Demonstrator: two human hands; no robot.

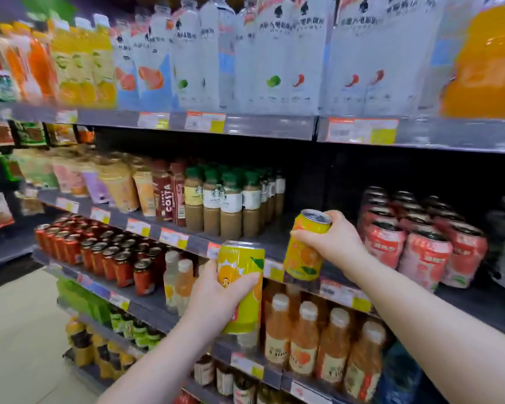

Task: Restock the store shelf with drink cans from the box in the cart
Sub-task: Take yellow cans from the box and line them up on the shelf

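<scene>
Shelving step: one yellow can [241,284] is gripped by the left hand [216,293] at 6 o'clock, a second can [306,246] by the right hand [327,243] at 4 o'clock; upright setting on the bare shelf [277,239] at 12 o'clock, beside the pink cans [420,243], is judged next.

The dark shelf [270,239] carries coffee bottles [231,205] at left, pink cans [423,246] at right.

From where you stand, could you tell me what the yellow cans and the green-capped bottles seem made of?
Yellow cans: likely aluminium, glossy print; one shows a silvery rimmed top. Green-capped bottles: clear glass or plastic; blur leaves it open.
</scene>
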